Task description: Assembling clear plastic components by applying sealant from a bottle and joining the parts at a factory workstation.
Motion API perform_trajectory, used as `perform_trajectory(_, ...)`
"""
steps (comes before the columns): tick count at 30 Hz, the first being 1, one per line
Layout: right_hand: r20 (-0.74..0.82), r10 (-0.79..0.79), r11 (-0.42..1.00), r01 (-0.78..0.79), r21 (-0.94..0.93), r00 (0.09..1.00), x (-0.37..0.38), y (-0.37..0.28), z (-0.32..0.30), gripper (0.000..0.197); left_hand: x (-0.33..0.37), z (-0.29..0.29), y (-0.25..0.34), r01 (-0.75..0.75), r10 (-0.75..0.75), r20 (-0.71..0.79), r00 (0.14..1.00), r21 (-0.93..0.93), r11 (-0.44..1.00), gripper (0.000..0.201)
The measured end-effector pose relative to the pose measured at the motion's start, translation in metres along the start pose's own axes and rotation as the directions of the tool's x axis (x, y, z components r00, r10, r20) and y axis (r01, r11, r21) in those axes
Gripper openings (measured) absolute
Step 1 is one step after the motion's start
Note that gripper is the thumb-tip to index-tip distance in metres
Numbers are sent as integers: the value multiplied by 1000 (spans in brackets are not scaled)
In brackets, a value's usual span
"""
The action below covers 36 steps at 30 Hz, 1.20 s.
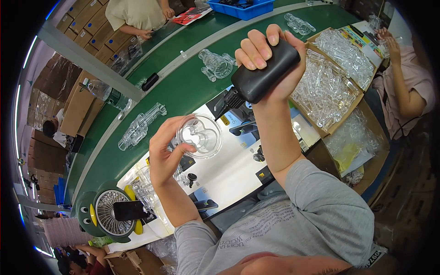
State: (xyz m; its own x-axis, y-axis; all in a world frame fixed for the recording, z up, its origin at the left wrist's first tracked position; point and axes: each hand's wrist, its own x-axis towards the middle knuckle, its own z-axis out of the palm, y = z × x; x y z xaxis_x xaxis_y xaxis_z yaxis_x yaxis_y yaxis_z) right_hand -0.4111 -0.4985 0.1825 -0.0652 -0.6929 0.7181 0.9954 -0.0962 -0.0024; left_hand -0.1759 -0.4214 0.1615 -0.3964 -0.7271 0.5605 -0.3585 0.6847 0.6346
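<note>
Tilting a black squeeze bottle nozzle-down in the clenched right hand, the person aims at the clear plastic part pinched in the left hand just below, seemingly mid-dosing; next comes a steady squeeze.

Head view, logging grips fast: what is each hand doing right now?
Left hand: closed on a clear plastic part, gripped at its rim.
Right hand: closed around a black squeeze bottle, nozzle tilted down toward the part.
</note>
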Motion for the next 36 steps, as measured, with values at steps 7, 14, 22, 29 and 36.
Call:
perform_trajectory(7,-29,-7,1000,6,-7,1000,0,2,1,27,0,1,2,3,-2,15,1000,-26,1000,51)
perform_trajectory(14,7,-10,995,11,-97,1000,-1,3,9,29,-1,2,8,-23,23,14,1000,1,1000,51)
perform_trajectory(22,211,-40,971,88,-221,977,-6,4,25,35,-1,3,20,-28,22,37,999,141,990,49)
perform_trajectory(29,45,-112,971,119,-209,993,-2,10,14,35,0,-5,15,49,-18,-98,995,328,943,46)
perform_trajectory(36,-46,-55,767,13,-641,997,1,41,-8,46,-18,-40,10,124,13,-375,927,340,932,42)
